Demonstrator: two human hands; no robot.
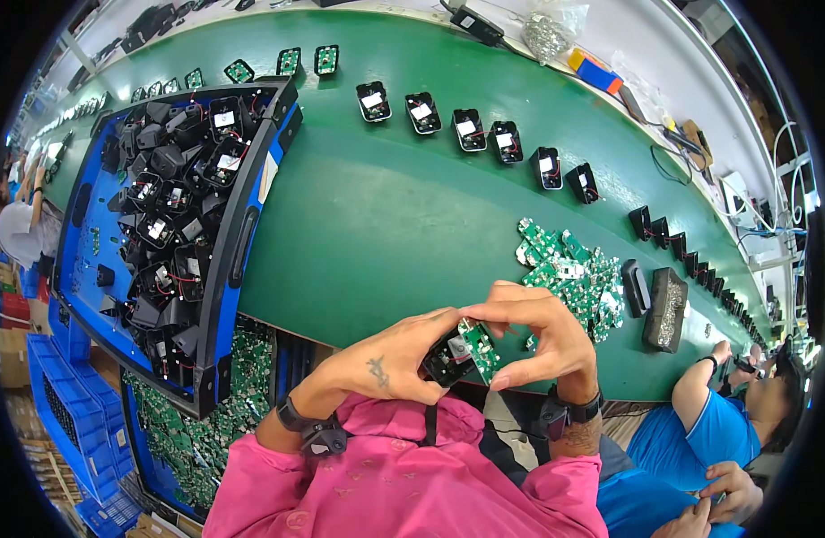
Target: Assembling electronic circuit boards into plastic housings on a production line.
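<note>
Head view: left hand [390, 359] grips black housing [444, 359] — right hand [542, 336] pinches green board [481, 348] (white-labelled).

The hands [466, 345] hide most of the black housing [447, 359] behind the circuit board [481, 348].

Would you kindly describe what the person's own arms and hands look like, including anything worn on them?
Both hands are bare, with no gloves. The left hand has a small dark tattoo on its back and a black wristband. The right hand has a black strap at the wrist. Pink sleeves cover the arms.
</note>
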